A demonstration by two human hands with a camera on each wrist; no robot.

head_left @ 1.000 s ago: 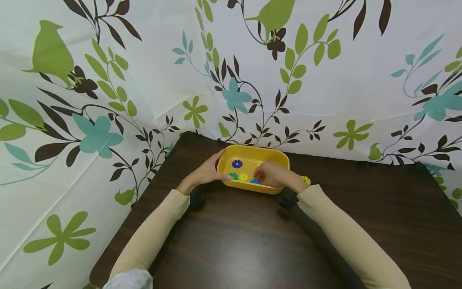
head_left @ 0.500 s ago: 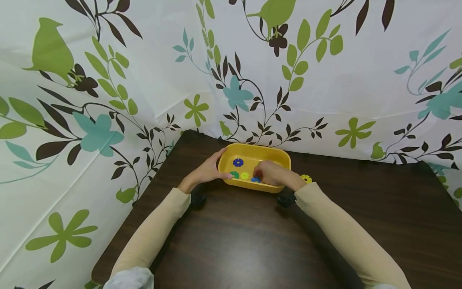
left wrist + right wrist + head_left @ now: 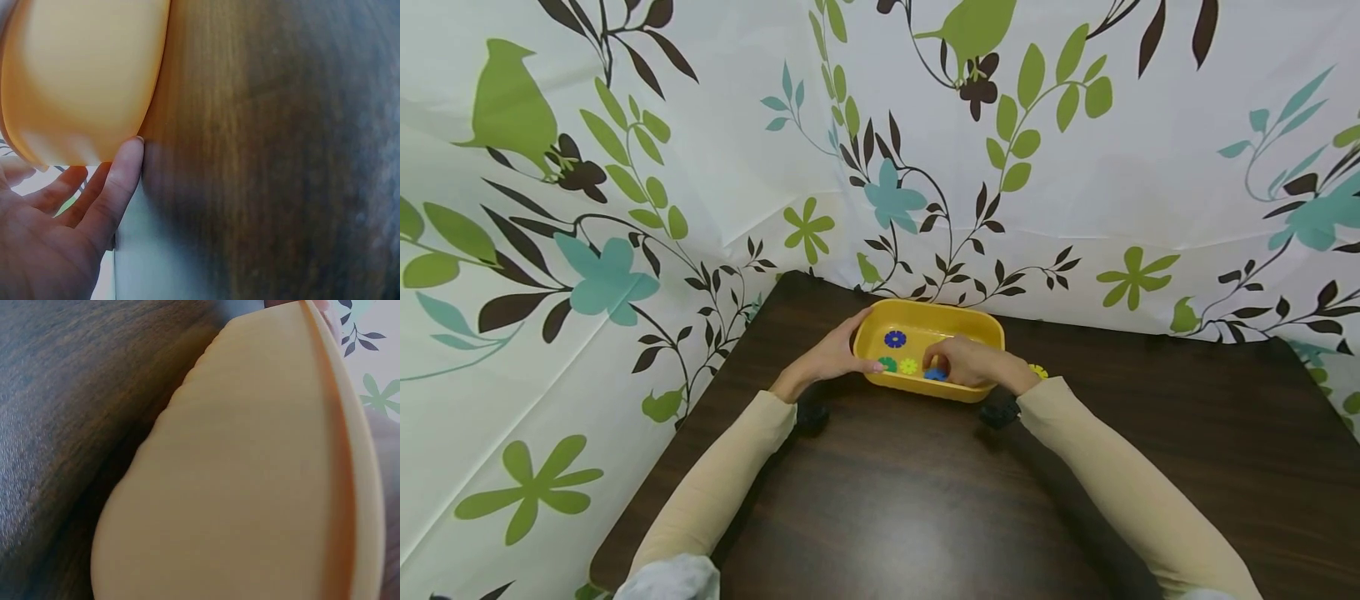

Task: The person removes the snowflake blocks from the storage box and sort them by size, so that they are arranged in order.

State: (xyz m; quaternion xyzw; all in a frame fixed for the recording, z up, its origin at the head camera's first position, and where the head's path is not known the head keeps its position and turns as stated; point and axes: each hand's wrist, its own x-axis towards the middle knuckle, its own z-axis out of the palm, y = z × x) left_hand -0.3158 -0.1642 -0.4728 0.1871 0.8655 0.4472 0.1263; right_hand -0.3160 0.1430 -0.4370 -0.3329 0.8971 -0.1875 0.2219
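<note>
My left hand [image 3: 831, 354] grips the left end of a yellow plastic tub [image 3: 925, 312], its thumb lapping over the near rim. In the left wrist view, fingers [image 3: 125, 169] press against the tub's outer end. Inside the tub lie notched flower-shaped plastic discs: a dark blue disc [image 3: 895, 339], a green disc [image 3: 887, 364], a yellow-green disc [image 3: 908, 366] and a blue disc [image 3: 936, 375]. My right hand [image 3: 966, 361] reaches into the tub with bent fingers, just above the blue disc. Its fingertips are partly hidden, and the right wrist view shows only the tub's outer wall [image 3: 237, 462].
A yellow disc [image 3: 1038, 371] lies on the table outside the tub, partly behind my right wrist. The dark wooden table [image 3: 880, 500] meets a patterned cloth [image 3: 1037, 233] at its back and left edges.
My right hand's fingers shift slightly leftward inside the tub, staying by the blue disc. The left hand keeps its hold, and the camera view shifts a little.
</note>
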